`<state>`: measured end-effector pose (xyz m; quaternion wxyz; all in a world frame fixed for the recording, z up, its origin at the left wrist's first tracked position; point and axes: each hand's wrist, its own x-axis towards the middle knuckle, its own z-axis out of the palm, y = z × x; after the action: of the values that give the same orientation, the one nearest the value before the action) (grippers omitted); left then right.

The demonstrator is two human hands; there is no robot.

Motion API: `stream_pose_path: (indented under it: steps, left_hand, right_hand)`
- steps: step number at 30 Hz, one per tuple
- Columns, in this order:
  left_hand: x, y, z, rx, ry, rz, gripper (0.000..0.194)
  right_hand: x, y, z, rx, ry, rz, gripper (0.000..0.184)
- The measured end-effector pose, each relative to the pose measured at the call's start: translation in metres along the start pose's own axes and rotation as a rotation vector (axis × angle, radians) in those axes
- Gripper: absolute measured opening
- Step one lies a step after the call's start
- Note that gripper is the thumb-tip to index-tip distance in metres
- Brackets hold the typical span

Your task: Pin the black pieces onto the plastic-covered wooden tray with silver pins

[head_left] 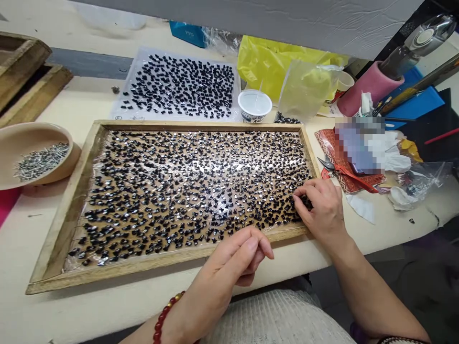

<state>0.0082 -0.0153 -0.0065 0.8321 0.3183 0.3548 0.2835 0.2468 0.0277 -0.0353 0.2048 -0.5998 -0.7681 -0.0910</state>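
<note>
In the head view a wooden-framed tray lies in front of me. Rows of small, glossy black pieces cover its plastic-lined bottom, some with thin pins showing. My right hand reaches over the tray's front right corner, thumb and index finger pinched low among the black pieces; whatever is between the fingertips is hidden. In front of the tray's near edge hovers my left hand, fingers curled with the thumb pressed on them. I cannot make out anything inside it.
A beige bowl of metal pins stands at left. Behind the tray are a white sheet with matte black pieces, a small cup and a plastic bag. Red-handled cutters lie at right. Wooden trays are stacked far left.
</note>
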Motion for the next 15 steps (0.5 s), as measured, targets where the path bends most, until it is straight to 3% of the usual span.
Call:
stream_pose_path:
  steps: [6,10,15]
  left_hand:
    - [0.0033,-0.0038,-0.0003,0.147,-0.016,0.072,0.032]
    - [0.0038,-0.0040,-0.0009,0.095,0.021,0.038,0.023]
    - [0.0025,-0.0043,-0.0027,0.118,0.048,0.041,0.033]
  right_hand:
    - [-0.0009,0.0003,-0.0005,0.004,-0.006,-0.009,0.006]
    - [-0.0020,0.0021,0.0000,0.007,0.012,-0.008,0.005]
    - [-0.0049,0.0036,-0.0067,0.064,0.072,-0.008,0.002]
